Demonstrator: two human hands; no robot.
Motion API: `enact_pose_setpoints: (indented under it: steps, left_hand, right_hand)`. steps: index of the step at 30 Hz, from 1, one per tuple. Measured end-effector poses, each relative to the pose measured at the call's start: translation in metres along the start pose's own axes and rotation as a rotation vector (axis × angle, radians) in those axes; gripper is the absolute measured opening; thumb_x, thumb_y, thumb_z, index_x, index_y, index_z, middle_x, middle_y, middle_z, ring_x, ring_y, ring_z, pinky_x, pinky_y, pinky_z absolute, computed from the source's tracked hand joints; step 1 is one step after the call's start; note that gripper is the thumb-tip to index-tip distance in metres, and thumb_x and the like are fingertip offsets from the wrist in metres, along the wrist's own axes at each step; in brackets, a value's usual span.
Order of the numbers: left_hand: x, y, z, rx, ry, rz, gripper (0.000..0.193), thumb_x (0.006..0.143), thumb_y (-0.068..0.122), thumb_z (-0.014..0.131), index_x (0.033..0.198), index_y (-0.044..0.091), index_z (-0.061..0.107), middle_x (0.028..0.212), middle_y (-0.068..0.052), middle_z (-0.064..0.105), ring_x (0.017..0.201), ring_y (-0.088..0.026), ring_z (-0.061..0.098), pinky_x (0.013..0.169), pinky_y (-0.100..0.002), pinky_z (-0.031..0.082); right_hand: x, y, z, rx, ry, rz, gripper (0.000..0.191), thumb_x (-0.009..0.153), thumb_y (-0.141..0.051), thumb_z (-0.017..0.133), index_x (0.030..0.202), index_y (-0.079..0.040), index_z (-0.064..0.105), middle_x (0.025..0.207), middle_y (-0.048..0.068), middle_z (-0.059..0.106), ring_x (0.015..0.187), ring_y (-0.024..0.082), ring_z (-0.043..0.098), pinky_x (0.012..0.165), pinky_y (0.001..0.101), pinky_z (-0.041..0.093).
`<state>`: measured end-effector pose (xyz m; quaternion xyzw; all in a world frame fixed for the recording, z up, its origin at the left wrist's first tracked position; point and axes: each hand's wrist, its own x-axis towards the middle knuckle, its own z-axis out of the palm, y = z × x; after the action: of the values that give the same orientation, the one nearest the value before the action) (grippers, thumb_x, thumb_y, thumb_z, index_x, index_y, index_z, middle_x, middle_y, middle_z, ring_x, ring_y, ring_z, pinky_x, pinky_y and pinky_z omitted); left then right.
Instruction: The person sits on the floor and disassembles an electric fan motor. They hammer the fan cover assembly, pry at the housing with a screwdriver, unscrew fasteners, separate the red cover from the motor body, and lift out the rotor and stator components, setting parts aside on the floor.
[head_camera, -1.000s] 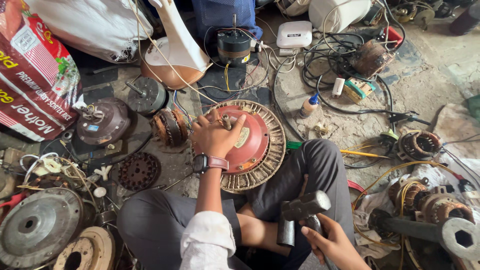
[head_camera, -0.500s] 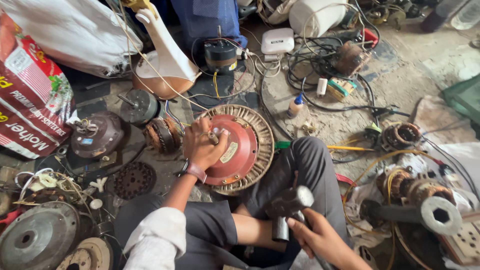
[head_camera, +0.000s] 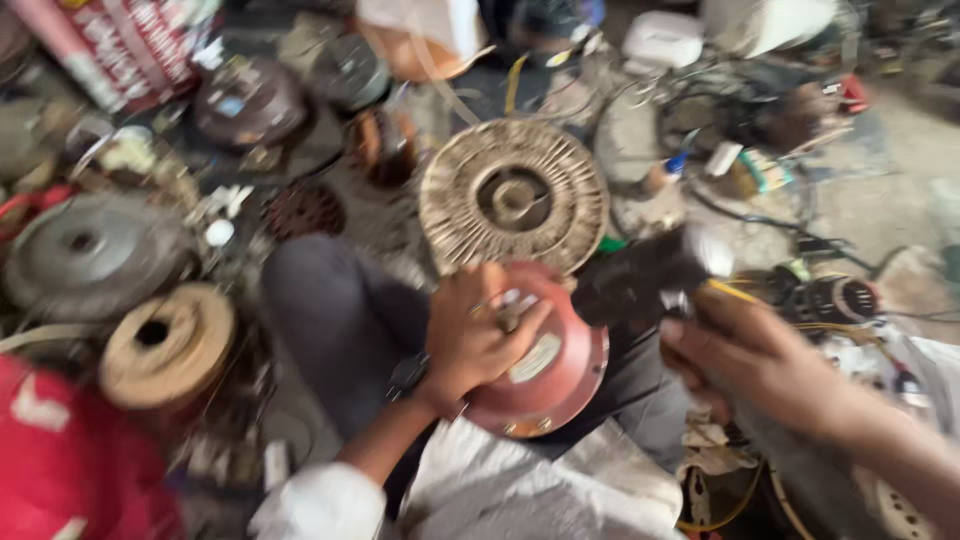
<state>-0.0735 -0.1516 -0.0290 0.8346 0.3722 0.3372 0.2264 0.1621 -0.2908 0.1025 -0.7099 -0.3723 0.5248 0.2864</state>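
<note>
Since half a second ago we have lifted the red motor cover (head_camera: 555, 365) off the winding ring (head_camera: 513, 197) and pulled it onto our lap, at 6 o'clock from the ring. Our left hand (head_camera: 478, 335) lies spread on the cover's dome, fingers wrapped over its top edge. It looks round, dull red, with a pale label. Our right hand (head_camera: 755, 360) is closed on one dark hammer (head_camera: 650, 275), at 3 o'clock from the cover. One cover, one ring, two hands; all blurred.
</note>
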Motion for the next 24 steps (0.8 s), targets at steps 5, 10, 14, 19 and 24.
enact_pose_setpoints:
  steps: [5, 10, 14, 19, 24]
  left_hand:
    - [-0.012, 0.011, 0.006, 0.004, -0.095, -0.078, 0.067, 0.084, 0.062, 0.070, 0.120, 0.006, 0.059, 0.103, -0.020, 0.061, 0.096, -0.042, 0.057, 0.077, -0.058, 0.045]
    - [-0.019, 0.012, 0.017, 0.115, 0.009, 0.100, 0.062, 0.087, 0.064, 0.069, 0.121, 0.014, 0.058, 0.113, -0.022, 0.062, 0.105, -0.041, 0.057, 0.080, -0.053, 0.047]
    - [-0.012, 0.009, 0.025, 0.021, -0.227, -0.141, 0.074, 0.081, 0.069, 0.070, 0.117, 0.006, 0.053, 0.108, -0.024, 0.060, 0.103, -0.043, 0.055, 0.079, -0.058, 0.045]
    - [-0.004, 0.011, 0.029, 0.029, -0.040, -0.042, 0.072, 0.076, 0.067, 0.070, 0.115, 0.008, 0.055, 0.107, -0.022, 0.062, 0.103, -0.044, 0.055, 0.079, -0.058, 0.044]
    - [0.002, 0.013, 0.027, 0.076, -0.114, -0.070, 0.065, 0.076, 0.064, 0.072, 0.109, 0.011, 0.056, 0.107, -0.023, 0.061, 0.103, -0.043, 0.055, 0.080, -0.057, 0.044]
  right_hand:
    - [0.009, -0.055, 0.004, -0.389, -0.215, -0.079, 0.031, 0.099, -0.035, 0.056, 0.099, -0.005, 0.060, 0.057, 0.004, 0.054, 0.047, 0.013, 0.051, 0.043, 0.0325, 0.044]
    - [0.004, -0.109, 0.049, -0.679, -0.268, 0.064, 0.033, 0.097, -0.041, 0.060, 0.120, -0.016, 0.062, 0.060, 0.004, 0.059, 0.052, 0.013, 0.059, 0.049, 0.0317, 0.049]
    - [-0.012, -0.125, 0.030, -0.684, -0.187, 0.073, 0.033, 0.097, -0.040, 0.058, 0.117, -0.015, 0.065, 0.064, 0.003, 0.060, 0.054, 0.012, 0.061, 0.049, 0.0310, 0.054]
    - [-0.004, -0.090, 0.031, -0.709, -0.111, -0.040, 0.033, 0.100, -0.039, 0.056, 0.112, -0.011, 0.067, 0.063, 0.004, 0.061, 0.056, 0.015, 0.061, 0.052, 0.0330, 0.051]
    - [-0.020, -0.122, 0.036, -0.747, -0.149, 0.196, 0.033, 0.099, -0.043, 0.058, 0.114, -0.014, 0.062, 0.061, 0.009, 0.059, 0.055, 0.020, 0.059, 0.053, 0.0366, 0.052]
